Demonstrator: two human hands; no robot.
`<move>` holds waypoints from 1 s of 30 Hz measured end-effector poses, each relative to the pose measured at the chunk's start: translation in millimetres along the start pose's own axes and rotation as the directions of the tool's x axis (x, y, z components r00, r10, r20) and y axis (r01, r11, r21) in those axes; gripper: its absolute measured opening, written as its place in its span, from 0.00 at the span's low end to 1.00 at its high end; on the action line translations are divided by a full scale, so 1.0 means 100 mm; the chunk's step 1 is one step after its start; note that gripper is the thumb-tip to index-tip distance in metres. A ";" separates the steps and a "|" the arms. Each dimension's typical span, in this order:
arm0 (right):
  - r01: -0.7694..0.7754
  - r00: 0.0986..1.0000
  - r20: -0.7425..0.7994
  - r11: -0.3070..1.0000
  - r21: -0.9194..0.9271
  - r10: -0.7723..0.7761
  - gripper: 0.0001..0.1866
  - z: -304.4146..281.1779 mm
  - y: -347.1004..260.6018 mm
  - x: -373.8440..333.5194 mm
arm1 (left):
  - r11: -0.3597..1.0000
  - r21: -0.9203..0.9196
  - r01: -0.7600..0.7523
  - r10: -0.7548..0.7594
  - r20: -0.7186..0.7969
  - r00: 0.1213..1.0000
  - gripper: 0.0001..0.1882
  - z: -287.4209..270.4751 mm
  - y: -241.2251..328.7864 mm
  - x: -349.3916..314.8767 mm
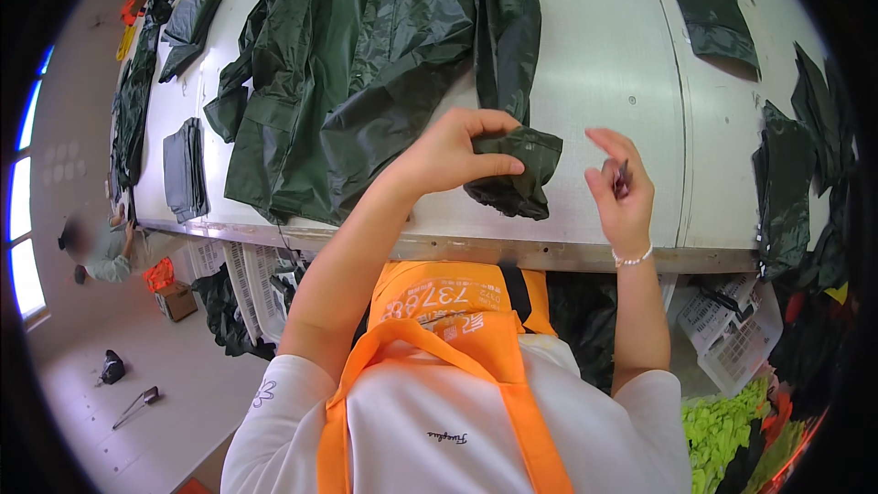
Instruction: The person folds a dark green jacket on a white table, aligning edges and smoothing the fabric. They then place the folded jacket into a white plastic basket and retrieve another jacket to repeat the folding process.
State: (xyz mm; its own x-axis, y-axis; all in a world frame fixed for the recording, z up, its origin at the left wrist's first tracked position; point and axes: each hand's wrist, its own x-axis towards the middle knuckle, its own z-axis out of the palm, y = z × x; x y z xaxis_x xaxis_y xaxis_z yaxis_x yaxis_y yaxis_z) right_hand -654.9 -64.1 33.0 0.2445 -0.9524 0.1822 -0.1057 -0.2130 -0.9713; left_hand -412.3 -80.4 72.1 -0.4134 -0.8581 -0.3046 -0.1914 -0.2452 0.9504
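A dark green rain jacket point(402, 32) lies spread on the white table, shiny and creased. One of its sleeves point(509, 46) runs down toward me, and my left hand point(471, 154) grips the sleeve's cuff point(530, 174) between thumb and fingers near the front edge. The cuff end is bunched and lifted a little. To the right of it, apart from the fabric, my right hand point(625, 187) is raised with curled fingers around a small dark object point(623, 179). Most of that object is hidden in the palm, so its kind cannot be made out.
Folded dark green pieces point(186, 169) lie at left; more dark garments point(785, 187) lie at right. The table's metal front edge point(585, 258) runs before me. White plastic crates point(732, 329) stand below it. Another person point(105, 252) is at the far left.
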 end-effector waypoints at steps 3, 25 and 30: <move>-0.243 0.933 0.297 0.966 0.093 0.206 0.30 0.00 -0.03 0.24 | 0.992 -0.078 -0.102 0.103 0.009 0.995 0.13 -0.02 0.06 0.01; -0.198 0.976 0.150 0.940 0.279 0.161 0.10 0.41 -0.40 -0.06 | 0.968 -0.208 -0.143 0.033 -0.459 0.888 0.12 0.10 0.04 0.14; -0.133 0.990 0.072 0.980 0.149 0.124 0.11 0.10 -0.42 -0.05 | 0.868 -0.495 0.039 -0.011 0.059 0.998 0.11 0.29 0.17 -0.25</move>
State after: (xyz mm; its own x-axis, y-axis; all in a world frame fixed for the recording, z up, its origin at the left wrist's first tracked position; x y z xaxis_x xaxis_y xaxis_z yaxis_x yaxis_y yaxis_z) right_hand -642.2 -48.5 71.0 0.2985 -0.9531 0.0493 0.0073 -0.0493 -0.9988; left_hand -431.1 -50.2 94.5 -0.4634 -0.8271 -0.3183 0.2586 -0.4697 0.8441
